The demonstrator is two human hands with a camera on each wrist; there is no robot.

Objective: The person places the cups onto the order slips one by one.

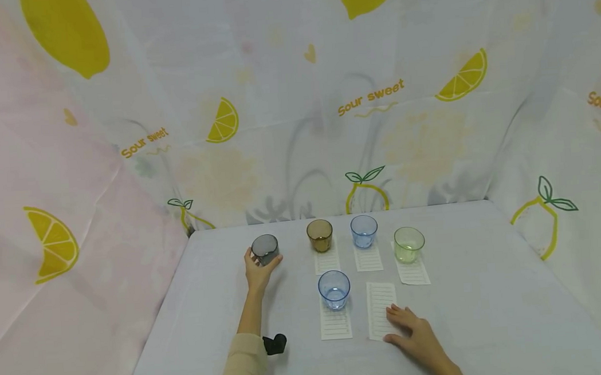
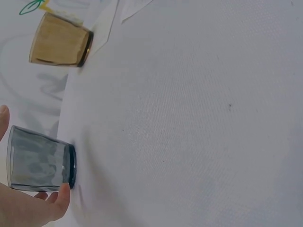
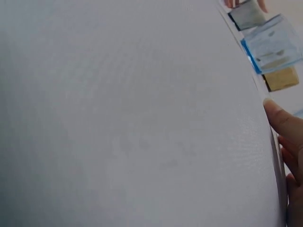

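In the head view, my left hand is around a grey glass at the back left of the table. The left wrist view shows fingers along one side of the grey glass, near its base. A small gap shows between the thumb and the glass. My right hand lies at the right edge of a lined paper slip, fingers spread and holding nothing; whether it presses the slip cannot be seen. A blue glass stands on another slip, left of that hand.
Along the back stand an amber glass, a second blue glass and a green glass, each at the top of a lined slip. A white cloth covers the table; lemon-print curtains rise behind it.
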